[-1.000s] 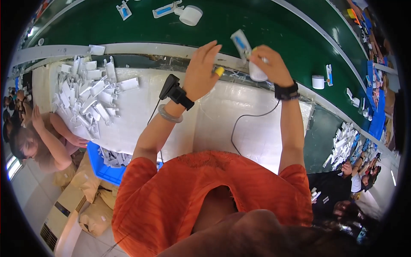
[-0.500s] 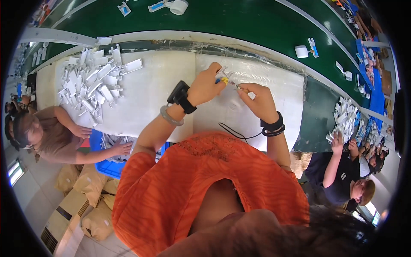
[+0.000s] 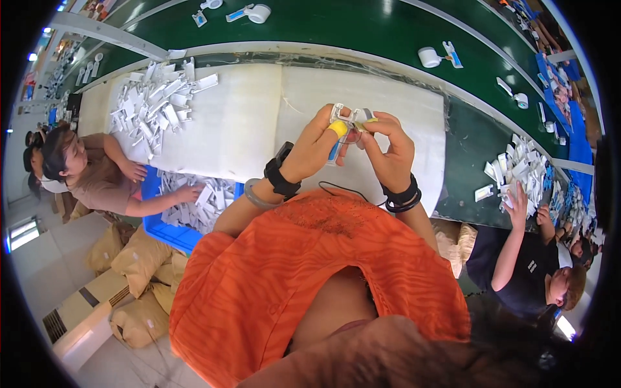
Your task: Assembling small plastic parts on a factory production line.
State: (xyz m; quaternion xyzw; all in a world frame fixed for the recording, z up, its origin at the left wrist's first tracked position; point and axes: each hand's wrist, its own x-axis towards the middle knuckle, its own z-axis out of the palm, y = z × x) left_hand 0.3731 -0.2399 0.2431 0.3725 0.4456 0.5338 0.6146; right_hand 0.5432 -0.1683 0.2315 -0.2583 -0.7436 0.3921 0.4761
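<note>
Both of my hands are raised over the white work surface, close together at one small assembly. My left hand (image 3: 309,150), with a yellow covering on its thumb, grips a white plastic housing (image 3: 339,115) that shows a blue strip low on its side. Closed at the right of the housing, my right hand (image 3: 392,147) pinches around a greyish round part (image 3: 366,115) there, with yellow at a fingertip. A thin dark wire seems to loop between the fingers. My fingers hide much of the assembly, so I cannot tell exactly how its parts join.
White plastic pieces (image 3: 150,107) are heaped at the left; a co-worker's hand reaches into a blue crate (image 3: 169,234) of similar parts. Another pile (image 3: 517,169) lies near a right-hand co-worker. White-and-blue units (image 3: 260,13) lie on the green belt (image 3: 336,26) beyond a raised edge.
My hands have come closer together, and the housing with its blue strip and round part now shows between them. The whole view has shifted a little. The left co-worker's hand is over the crate's parts.
</note>
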